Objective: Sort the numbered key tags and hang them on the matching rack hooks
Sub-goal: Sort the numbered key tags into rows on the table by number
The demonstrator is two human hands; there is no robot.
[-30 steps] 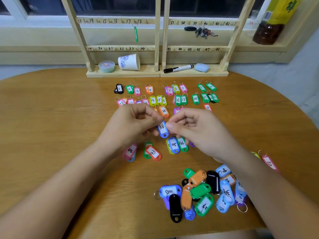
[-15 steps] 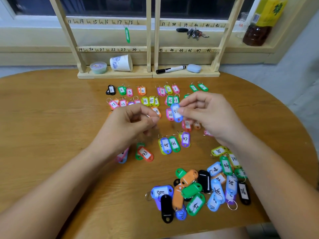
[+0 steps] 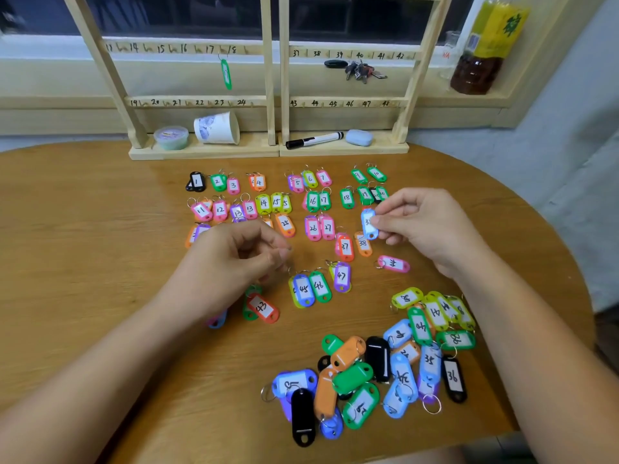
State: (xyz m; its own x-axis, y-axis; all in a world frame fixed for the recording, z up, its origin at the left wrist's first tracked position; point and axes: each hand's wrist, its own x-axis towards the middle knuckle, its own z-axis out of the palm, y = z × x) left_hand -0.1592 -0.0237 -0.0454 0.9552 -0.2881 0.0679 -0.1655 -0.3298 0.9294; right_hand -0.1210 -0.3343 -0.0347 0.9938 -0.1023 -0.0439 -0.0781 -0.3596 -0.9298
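Note:
My right hand (image 3: 425, 226) pinches a blue key tag (image 3: 368, 224) just above the orange tag marked 38 (image 3: 363, 244) on the round wooden table (image 3: 83, 262). My left hand (image 3: 231, 262) hovers over the table's middle with curled fingers and holds nothing. Sorted tags lie in rows, from the black tag 1 (image 3: 196, 181) to the purple 47 (image 3: 341, 276). An unsorted heap of tags (image 3: 375, 366) lies near the front edge. The wooden rack (image 3: 274, 105) with numbered hooks stands at the back, one green tag (image 3: 226, 74) hanging on its hook 18.
On the rack's base lie a tipped paper cup (image 3: 217, 128), a small tub (image 3: 170, 137), a black marker (image 3: 313, 140) and a blue eraser (image 3: 358, 137). A bunch of keys (image 3: 363, 71) and a bottle (image 3: 485, 48) sit on the windowsill behind.
My right hand carried the blue tag from the table's middle, away from my left hand, to the right and back toward the 38 spot. My left hand stayed near the middle.

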